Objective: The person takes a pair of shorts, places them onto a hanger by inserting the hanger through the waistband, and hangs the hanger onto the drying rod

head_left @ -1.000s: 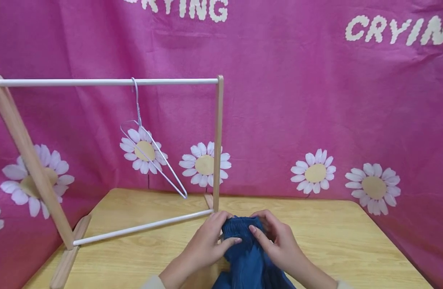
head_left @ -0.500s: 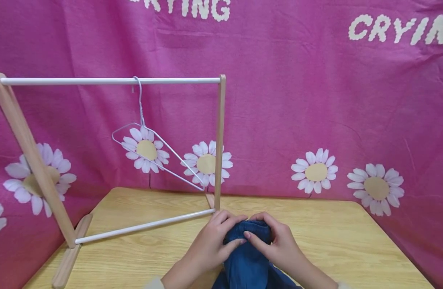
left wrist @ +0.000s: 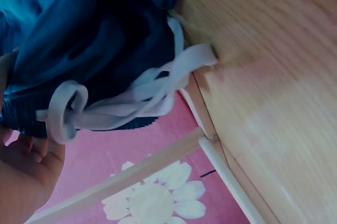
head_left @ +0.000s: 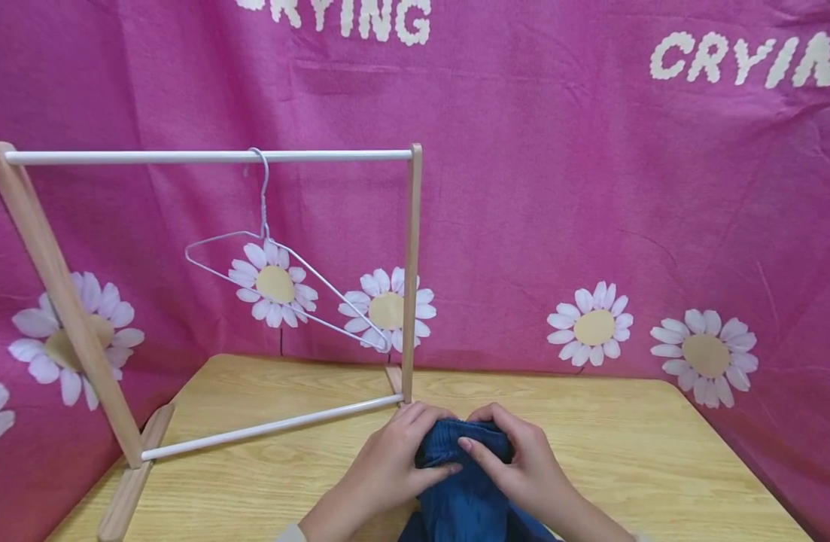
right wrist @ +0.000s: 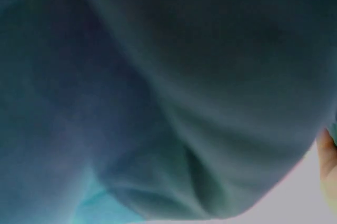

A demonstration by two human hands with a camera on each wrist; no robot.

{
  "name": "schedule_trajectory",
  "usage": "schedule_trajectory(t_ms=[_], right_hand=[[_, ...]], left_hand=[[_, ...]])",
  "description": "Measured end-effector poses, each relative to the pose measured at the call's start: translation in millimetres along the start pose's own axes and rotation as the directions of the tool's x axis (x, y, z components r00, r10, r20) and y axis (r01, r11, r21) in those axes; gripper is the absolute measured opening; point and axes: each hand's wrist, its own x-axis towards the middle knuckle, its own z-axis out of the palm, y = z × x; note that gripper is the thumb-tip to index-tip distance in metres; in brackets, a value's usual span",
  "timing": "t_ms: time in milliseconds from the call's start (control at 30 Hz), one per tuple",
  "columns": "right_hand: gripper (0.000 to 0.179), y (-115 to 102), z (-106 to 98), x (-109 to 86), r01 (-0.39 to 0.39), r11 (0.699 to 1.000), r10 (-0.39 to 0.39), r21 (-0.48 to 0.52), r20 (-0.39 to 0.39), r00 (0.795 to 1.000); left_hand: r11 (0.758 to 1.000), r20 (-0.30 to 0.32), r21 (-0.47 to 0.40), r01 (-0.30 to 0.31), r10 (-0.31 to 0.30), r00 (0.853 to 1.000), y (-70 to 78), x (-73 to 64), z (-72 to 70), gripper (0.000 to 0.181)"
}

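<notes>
Fabric [head_left: 463,504], dark blue, sits at bottom centre, its gathered band [head_left: 440,443] pinched by the fingers of the left hand [head_left: 396,455] and right hand [head_left: 533,455]. Behind, on the counter [head_left: 631,452] at left, a rack [head_left: 144,157] bears a wire hanger [head_left: 263,203]; pink backdrop [head_left: 557,188] beyond.

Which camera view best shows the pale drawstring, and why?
The left wrist view: there the drawstring loops plainly against the blue garment. The head view shows the garment but no visible drawstring; the right wrist view, blurred garment without drawstring.
</notes>
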Motion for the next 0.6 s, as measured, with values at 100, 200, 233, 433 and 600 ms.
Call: schedule_trajectory(t_ms=[100,200,233,433,600], right_hand=[[0.020,2,-2,-2.0,0.006,1.000,-0.006,-0.014,-0.016,1.000],[0.021,4,-5,-3.9,-0.004,1.000,0.003,-0.027,-0.029,1.000],[0.021,4,-5,-4.5,-0.004,0.999,0.003,-0.038,-0.035,0.999],[0.020,7,-7,-7.3,-0.025,0.998,0.022,-0.050,-0.055,0.998],[0.019,10,-7,-9.4,-0.064,0.997,0.061,-0.045,-0.052,0.997]], left_hand=[[1.000,0.012,0.011,0.019,-0.019,1.000,-4.3,-2.1,1.1,0.046],[0.999,-0.006,0.017,0.028,-0.028,1.000,-8.1,-3.9,2.1,0.042],[0.999,-0.019,0.015,0.032,-0.031,0.999,-8.9,-4.2,2.4,0.040],[0.991,-0.052,-0.122,0.061,-0.068,0.996,-11.6,-4.1,2.2,0.038],[0.938,0.037,-0.336,0.085,-0.077,0.996,-12.6,-4.7,1.3,0.035]])
